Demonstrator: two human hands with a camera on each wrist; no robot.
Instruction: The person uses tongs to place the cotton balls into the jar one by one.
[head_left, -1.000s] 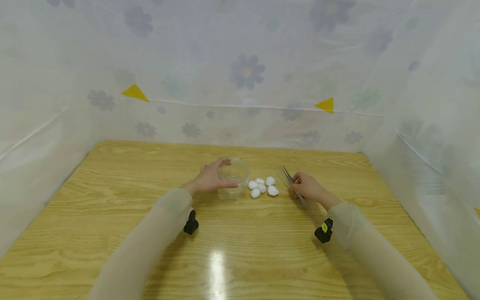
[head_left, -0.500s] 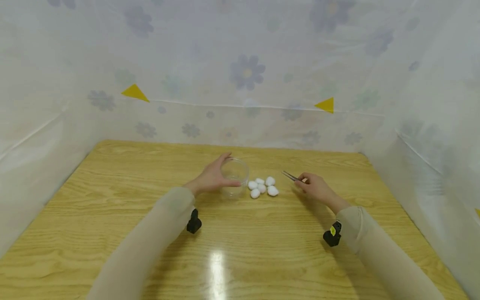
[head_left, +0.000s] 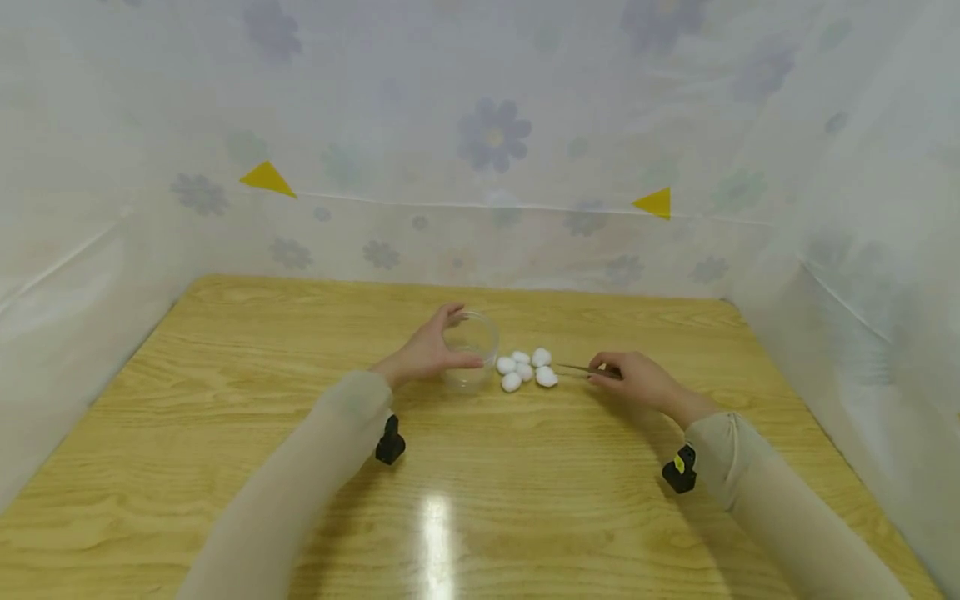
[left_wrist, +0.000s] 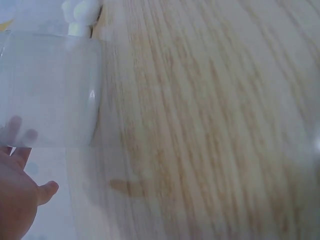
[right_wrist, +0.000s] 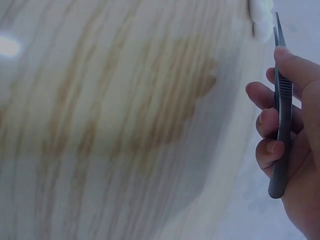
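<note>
Resting on a glossy, pale wooden table (head_left: 225, 467) with a strong lengthwise grain, both forearms wear smooth beige sleeves, each with a small black wrist device (head_left: 390, 442) near the cuff. The right hand (head_left: 637, 382) pinches slim grey metal tweezers (head_left: 573, 369) between thumb and curled fingers; the wrist view shows ridged grip faces on the shaft and tapering, pointed tips. The tips lie low and nearly level, pointing left and reaching to the nearest of the cotton balls (head_left: 525, 369), whether touching it cannot be told. These balls are small, white, rounded and soft-looking, clustered together on the table between the two hands. Just left of them stands a clear plastic cup (head_left: 471, 360), cylindrical and upright, with the left hand (head_left: 427, 354) wrapped round its left side, thumb in front and fingers behind.

Compared with half a second ago, the tweezers have dropped from a raised slant to near level, and their tips have come in against the cluster; the cup and left hand have not shifted.

Beyond the table rises a translucent white sheet (head_left: 495, 142) printed with faded flowers, bearing two yellow triangular markers (head_left: 267, 179).
</note>
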